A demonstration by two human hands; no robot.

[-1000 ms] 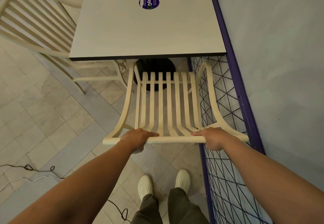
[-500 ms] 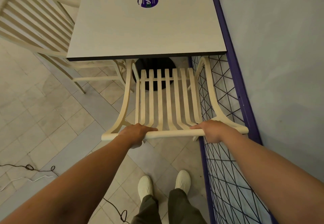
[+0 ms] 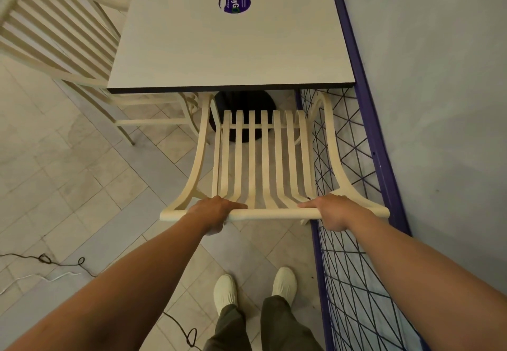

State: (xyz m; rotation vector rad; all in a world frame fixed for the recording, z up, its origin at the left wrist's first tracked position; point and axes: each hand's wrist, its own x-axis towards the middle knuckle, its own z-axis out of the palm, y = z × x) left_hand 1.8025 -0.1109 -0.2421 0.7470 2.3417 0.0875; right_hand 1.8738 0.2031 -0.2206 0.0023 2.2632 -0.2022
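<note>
A person looked down along both bare forearms at a cream slatted chair [image 3: 251, 158], which stood in the middle of the scene with its seat tucked beneath the near edge of a pale square table [image 3: 219, 48]; only the curved backrest showed, leaning toward the viewer. The left hand [image 3: 216, 210] was clamped on the chair's top rail [image 3: 274, 214] toward its left end, fingers curled over the bar and thumb lying along it; the right hand [image 3: 333, 210] gripped the same rail toward its right end, fingers wrapped round it; the two hands sat well apart with bare rail between them. A round purple sticker [image 3: 234, 3] lay on the far part of the tabletop; a dark round table base [image 3: 244, 101] showed behind the chair's slats. A second cream chair [image 3: 55, 35] stood at the far left, beside the table's left side. A purple-framed wire mesh panel [image 3: 354, 268] ran just beside the first chair on the right, against a plain grey wall [image 3: 439, 76]. Pale tiles covered the floor [image 3: 68, 172]; thin cables [image 3: 46, 258] trailed across them at the near left; two white shoes [image 3: 226, 290] and dark trouser legs stood nearest, below the rail.
</note>
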